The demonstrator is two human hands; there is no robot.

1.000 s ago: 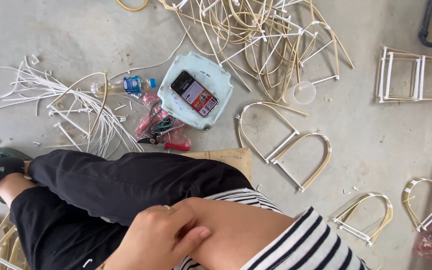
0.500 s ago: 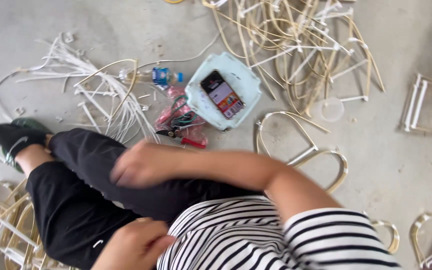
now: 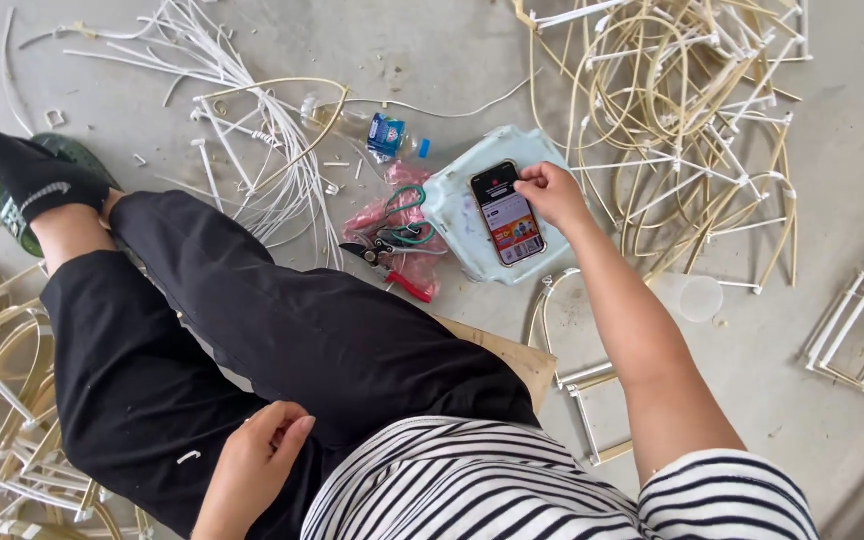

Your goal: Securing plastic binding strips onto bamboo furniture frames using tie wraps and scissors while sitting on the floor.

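My right hand [image 3: 549, 192] reaches out to a smartphone [image 3: 507, 213] with a lit screen, fingertips touching its upper right edge. The phone lies on a pale blue plastic tray [image 3: 462, 225] on the concrete floor. My left hand [image 3: 257, 462] rests loosely curled on my thigh, on black trousers, holding nothing. Left of the tray, red-handled pruning shears [image 3: 392, 265] lie on a pink plastic bag [image 3: 397, 215].
A heap of bent cane and white rods [image 3: 682, 120] fills the top right. More white rods [image 3: 252, 150] and a small plastic bottle [image 3: 384, 134] lie at top centre. Arched cane frames [image 3: 2, 400] stack at the left, others [image 3: 862, 335] at the right. A clear cup [image 3: 692, 296] sits by my forearm.
My right arm swung from across my lap out to the phone and now touches it. My left hand stayed on my thigh. The view shifted left.
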